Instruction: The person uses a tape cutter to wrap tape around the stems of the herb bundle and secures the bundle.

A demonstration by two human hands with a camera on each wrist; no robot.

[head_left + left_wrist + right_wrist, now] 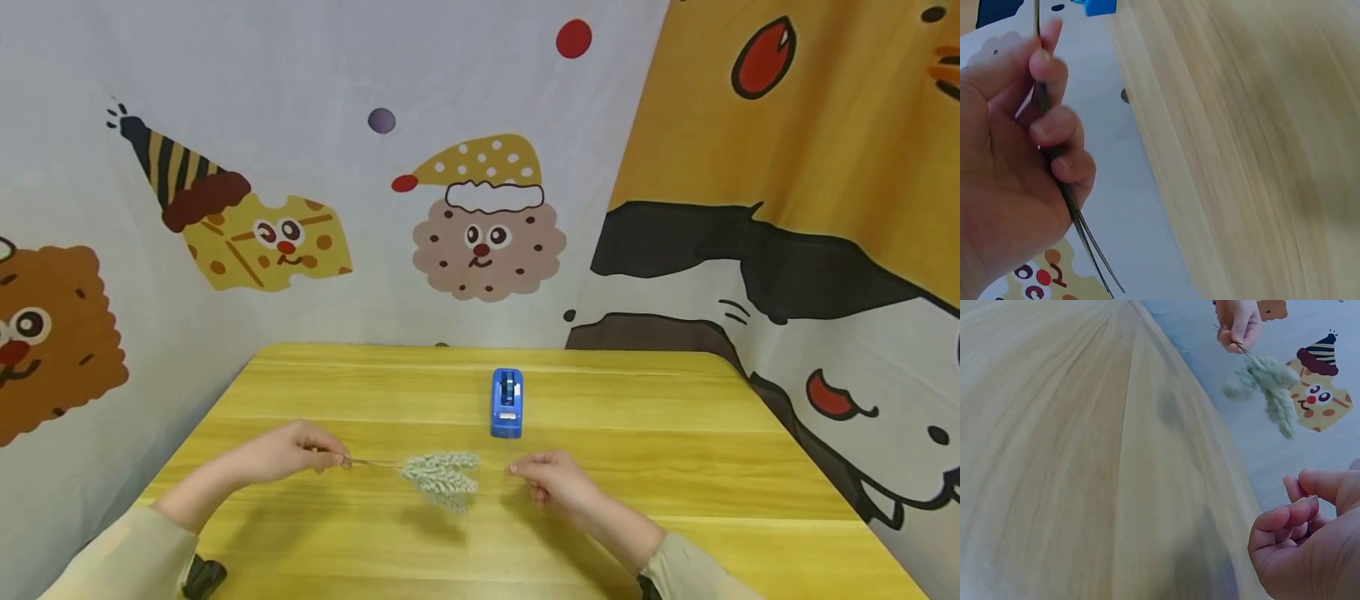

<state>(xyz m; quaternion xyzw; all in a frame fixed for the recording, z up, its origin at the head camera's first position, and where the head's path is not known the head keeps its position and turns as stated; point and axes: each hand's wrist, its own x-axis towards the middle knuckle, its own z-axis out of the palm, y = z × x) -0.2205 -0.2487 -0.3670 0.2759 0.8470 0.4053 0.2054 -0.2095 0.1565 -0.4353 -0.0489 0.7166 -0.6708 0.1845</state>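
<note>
My left hand (288, 452) pinches the thin dark stems of a small bunch of dried grass (441, 477), whose fluffy, pale green heads point right, above the table. In the left wrist view the fingers (1054, 128) curl loosely around the stems (1066, 178), and the cut ends stick out below the palm. Just right of the heads is my right hand (558, 483), apart from them. Its thumb and index tips meet and the other fingers (1272, 525) are curled. I see nothing between them; whether something thin and clear is there cannot be told.
A blue tape dispenser (507, 404) stands on the wood-grain table (360, 383), beyond the hands and slightly right of the grass heads. Behind the table's far edge hangs a pale cloth (315, 108) printed with cartoon figures.
</note>
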